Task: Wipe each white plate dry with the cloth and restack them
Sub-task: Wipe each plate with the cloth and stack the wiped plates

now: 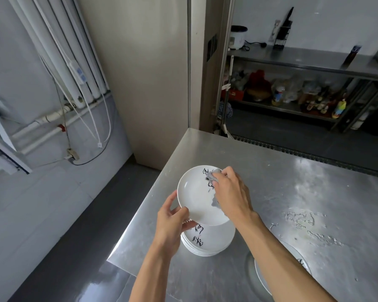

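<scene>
Now my left hand point(172, 221) has its grip clamped on the near left rim of a round white plate point(194, 199) that bears black brush-stroke markings. The thumb lies over the rim on the inner face, and the fingers are curled underneath. I hold this plate tilted in the air, its inner face towards me, above the near left corner of the brushed stainless-steel worktop point(292, 188). My right hand point(229, 192) has its grip closed round a small crumpled grey cloth point(213, 174) and presses it against the far right part of the plate's inner face. Bits of the cloth show past my fingertips and below my palm. Just beneath the held plate, and partly covered by it, a stack of white plates point(210, 240) with the same black markings sits on the worktop near its left edge. A separate white plate point(261, 277) lies flat on the worktop to the right, largely hidden under my right forearm. Scattered water drops point(303, 221) glisten on the steel further right.
</scene>
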Motion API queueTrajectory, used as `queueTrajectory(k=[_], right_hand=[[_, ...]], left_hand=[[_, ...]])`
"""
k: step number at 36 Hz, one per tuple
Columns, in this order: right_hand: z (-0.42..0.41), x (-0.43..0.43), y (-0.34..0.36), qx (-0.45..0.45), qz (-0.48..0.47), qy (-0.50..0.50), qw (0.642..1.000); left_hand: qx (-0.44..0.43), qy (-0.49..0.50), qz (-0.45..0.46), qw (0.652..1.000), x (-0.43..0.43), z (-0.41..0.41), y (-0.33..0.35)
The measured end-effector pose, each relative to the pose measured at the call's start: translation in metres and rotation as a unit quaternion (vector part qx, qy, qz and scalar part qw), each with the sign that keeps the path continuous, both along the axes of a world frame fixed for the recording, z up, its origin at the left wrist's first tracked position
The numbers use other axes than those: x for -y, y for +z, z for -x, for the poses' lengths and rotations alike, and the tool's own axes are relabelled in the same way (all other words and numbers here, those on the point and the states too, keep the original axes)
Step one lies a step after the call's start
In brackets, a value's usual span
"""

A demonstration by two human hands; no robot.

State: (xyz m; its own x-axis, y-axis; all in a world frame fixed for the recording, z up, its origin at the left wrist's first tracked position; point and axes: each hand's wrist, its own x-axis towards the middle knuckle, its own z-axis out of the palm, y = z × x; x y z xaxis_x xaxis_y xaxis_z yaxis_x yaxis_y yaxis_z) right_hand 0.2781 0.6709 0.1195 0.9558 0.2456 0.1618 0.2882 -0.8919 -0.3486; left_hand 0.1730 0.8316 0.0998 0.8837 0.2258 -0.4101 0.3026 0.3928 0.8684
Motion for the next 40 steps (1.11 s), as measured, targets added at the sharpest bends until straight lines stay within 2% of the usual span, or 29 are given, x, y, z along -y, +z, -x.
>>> queueTrajectory(k=[3,6,9,13,20,24,29,32,37,40], right_hand=[[0.0,-0.013,0.006,-0.003,-0.036,0.039,0.999],[0.007,-0.025,0.013,-0.025,-0.075,0.119,0.99],[0.015,-0.029,0.015,-0.062,-0.089,0.193,0.975],[0.027,-0.02,0.012,-0.113,-0.104,0.241,0.958],[0.024,0.002,0.005,-0.084,-0.037,0.216,0.972],[0.018,0.013,0.001,-0.029,-0.015,0.139,0.99],[0.01,0.019,0.002,-0.024,0.015,0.054,0.998],[0.009,0.012,0.006,-0.005,-0.018,0.027,0.999],[0.016,-0.01,0.019,0.0,-0.106,0.075,0.991],[0.027,-0.019,0.023,-0.003,-0.123,0.147,0.981]], left_hand=[[0.032,-0.035,-0.015,0.999,0.003,0.002,0.009],[0.061,-0.059,-0.038,0.996,0.004,0.0,0.013],[0.075,-0.037,-0.044,0.996,0.001,-0.002,0.013],[0.091,0.018,-0.026,0.995,-0.009,-0.003,0.011],[0.071,0.064,-0.015,0.995,-0.02,-0.001,0.011],[0.064,0.043,-0.025,0.997,-0.02,0.001,0.014],[0.065,-0.001,-0.042,0.997,-0.01,0.005,0.021],[0.066,-0.024,-0.056,0.996,-0.004,0.007,0.023],[0.086,-0.093,-0.081,0.989,0.003,0.012,0.028],[0.084,-0.081,-0.073,0.99,0.004,0.013,0.028]])
